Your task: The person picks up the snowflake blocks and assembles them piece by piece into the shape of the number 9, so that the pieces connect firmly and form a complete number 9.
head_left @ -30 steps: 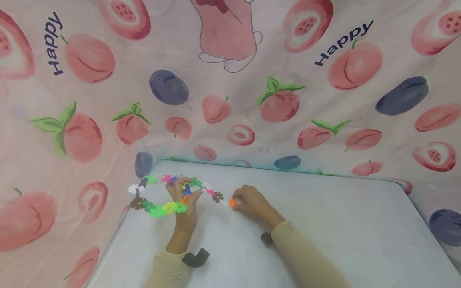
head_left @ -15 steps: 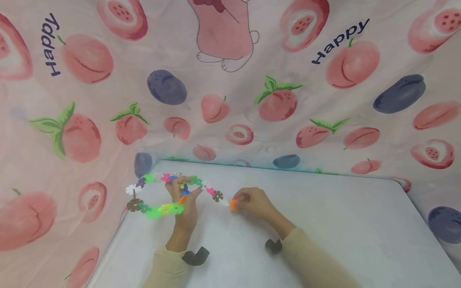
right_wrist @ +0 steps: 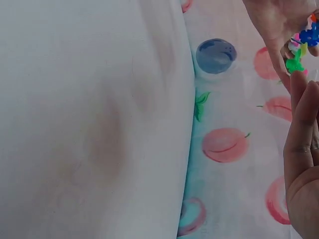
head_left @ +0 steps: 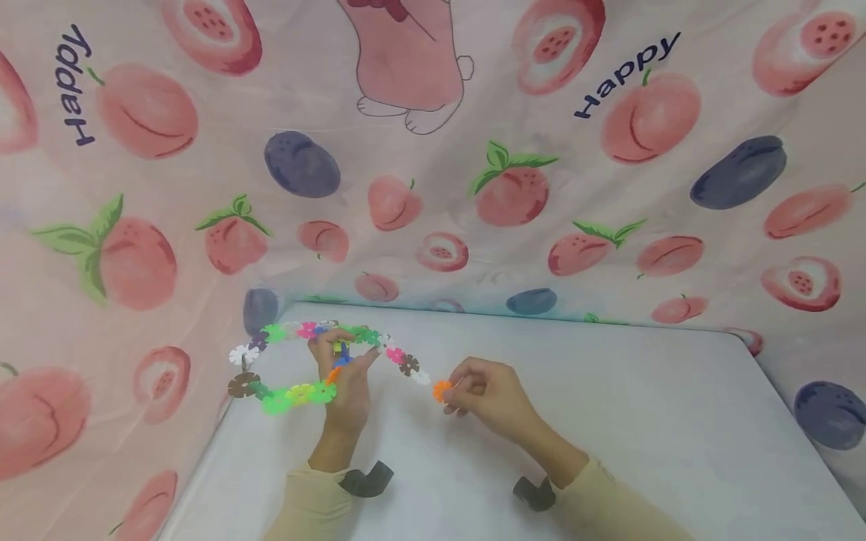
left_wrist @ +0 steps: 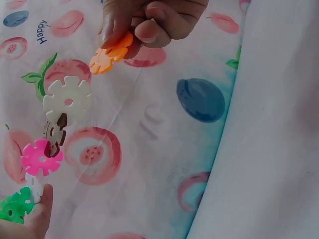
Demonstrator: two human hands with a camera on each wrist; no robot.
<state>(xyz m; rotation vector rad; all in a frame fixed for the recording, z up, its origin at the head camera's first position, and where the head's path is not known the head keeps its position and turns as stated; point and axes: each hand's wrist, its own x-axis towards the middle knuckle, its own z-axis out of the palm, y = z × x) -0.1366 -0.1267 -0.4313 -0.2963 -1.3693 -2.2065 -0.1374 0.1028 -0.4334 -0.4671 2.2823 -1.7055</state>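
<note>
A chain of colourful flower-shaped interlocking discs [head_left: 301, 394] hangs in a loop above the table, and my left hand [head_left: 349, 394] grips it between thumb and fingers. From that hand a short tail runs right, through a pink disc [left_wrist: 42, 157] and a brown disc [head_left: 409, 365], to a white disc [left_wrist: 68, 99] at its end. My right hand [head_left: 497, 394] pinches an orange disc [head_left: 442, 391] by its edge. A small gap separates the orange disc from the white one. In the right wrist view the right hand's fingers hide the orange disc.
A white table [head_left: 643, 421] lies below both hands. Behind it and to the left rises a pink cloth [head_left: 433, 180] printed with fruit. A dark band piece [head_left: 366, 479] sits at the left wrist, another [head_left: 534, 494] at the right.
My right hand has drawn slightly right and down with the orange disc, which earlier met the white end disc and now stands apart. The left hand keeps its grip; the head view has shifted slightly.
</note>
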